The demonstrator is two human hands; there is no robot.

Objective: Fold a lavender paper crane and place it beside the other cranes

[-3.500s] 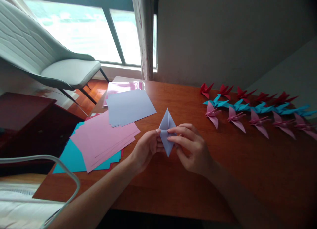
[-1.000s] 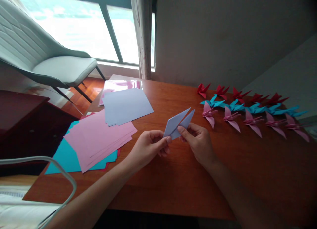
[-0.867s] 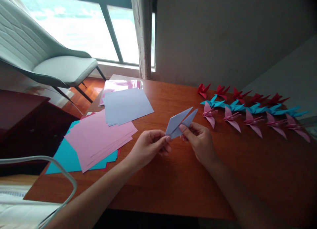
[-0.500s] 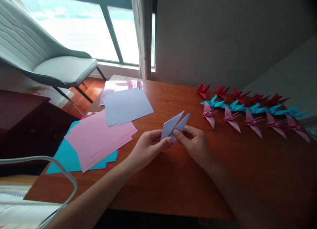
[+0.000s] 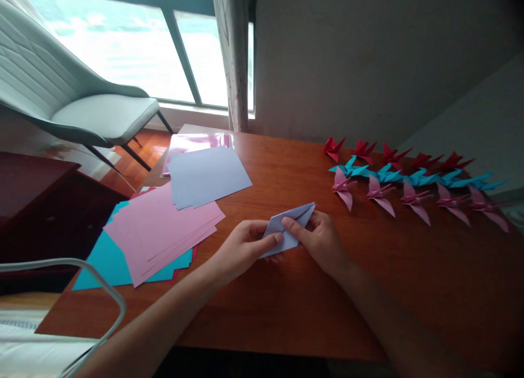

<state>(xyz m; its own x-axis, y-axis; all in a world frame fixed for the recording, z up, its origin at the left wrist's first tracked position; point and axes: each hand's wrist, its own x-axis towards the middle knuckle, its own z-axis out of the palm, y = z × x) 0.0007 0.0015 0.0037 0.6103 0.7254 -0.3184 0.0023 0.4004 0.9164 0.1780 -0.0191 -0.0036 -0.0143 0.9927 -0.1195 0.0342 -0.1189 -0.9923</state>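
A small piece of folded pale lavender paper (image 5: 291, 239) is held between both hands over the middle of the table. My left hand (image 5: 245, 241) pinches its left end, thumb on top and fingers underneath. On the other side my right hand (image 5: 321, 239) grips it, the thumb pressing on the paper's upper face. The paper forms a slanted, diamond-like shape with a crease near its upper right tip. Most of my fingertips below the paper are hidden.
Left of my hands lie lavender sheets (image 5: 210, 176), pink sheets (image 5: 164, 225) and blue sheets (image 5: 98, 263). At the right stand rows of folded cranes: red cranes (image 5: 393, 155), blue cranes (image 5: 421, 177) and pink cranes (image 5: 415, 201). A pale chair (image 5: 106, 113) stands beyond the wooden table (image 5: 278, 318).
The two upright points of the lavender paper have come together, and the piece now lies flatter and tilted. My right thumb has shifted left across it. The view has moved slightly.
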